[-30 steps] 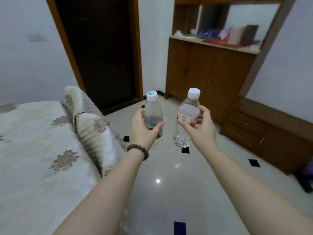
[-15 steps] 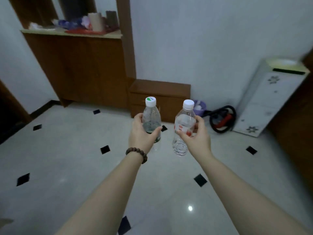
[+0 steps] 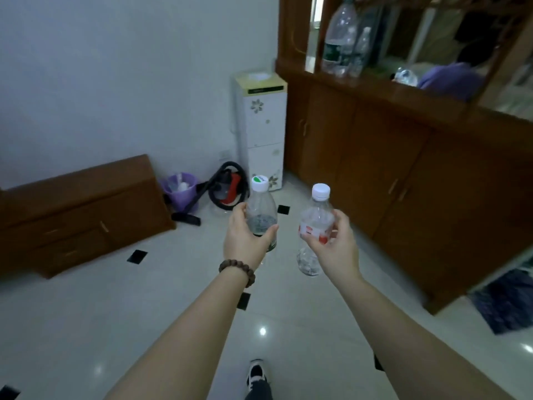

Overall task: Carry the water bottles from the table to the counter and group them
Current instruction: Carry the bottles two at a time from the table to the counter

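since 0.5 s ago the view swung right, bringing the counter close. left hand grasps 1 green-capped bottle; right hand grasps 1 red-labelled bottle, writing unreadable. 2 carried bottles upright, apart; about 3 more bottles on the counter.

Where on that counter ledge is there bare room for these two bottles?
The ledge is bare between the tall bottles at its left end and the small bottle further right. Past that it is too blurred to tell. Both hands, left and right, are full.
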`<state>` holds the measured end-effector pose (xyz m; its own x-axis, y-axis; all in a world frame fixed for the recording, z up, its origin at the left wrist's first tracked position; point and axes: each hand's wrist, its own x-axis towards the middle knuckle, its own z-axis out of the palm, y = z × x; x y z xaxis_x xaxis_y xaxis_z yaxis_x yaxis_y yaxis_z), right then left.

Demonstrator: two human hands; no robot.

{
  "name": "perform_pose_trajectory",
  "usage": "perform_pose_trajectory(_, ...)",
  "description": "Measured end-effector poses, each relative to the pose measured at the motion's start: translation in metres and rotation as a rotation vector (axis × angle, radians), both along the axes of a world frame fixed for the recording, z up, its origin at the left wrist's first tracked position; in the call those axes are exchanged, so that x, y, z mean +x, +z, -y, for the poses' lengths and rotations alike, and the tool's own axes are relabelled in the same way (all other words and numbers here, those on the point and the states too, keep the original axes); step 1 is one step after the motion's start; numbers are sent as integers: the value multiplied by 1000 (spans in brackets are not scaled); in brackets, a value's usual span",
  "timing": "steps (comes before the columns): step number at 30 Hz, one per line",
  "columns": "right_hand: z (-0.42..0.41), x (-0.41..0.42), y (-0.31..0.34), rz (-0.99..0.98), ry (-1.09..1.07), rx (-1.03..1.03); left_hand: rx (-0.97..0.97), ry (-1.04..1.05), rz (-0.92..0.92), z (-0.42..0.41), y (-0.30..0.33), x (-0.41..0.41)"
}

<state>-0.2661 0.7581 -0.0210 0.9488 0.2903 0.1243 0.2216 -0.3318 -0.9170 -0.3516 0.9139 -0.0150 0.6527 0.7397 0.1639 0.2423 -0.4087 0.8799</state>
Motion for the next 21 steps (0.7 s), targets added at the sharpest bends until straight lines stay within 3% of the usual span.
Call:
perform_pose_trajectory(9,30,144,-17,-9,-281,-62,-45,-222,4,6,-10,182)
perform_pose_trajectory(21,-1,338,7,17,-419,-48,41,-361,48,-45,9,403)
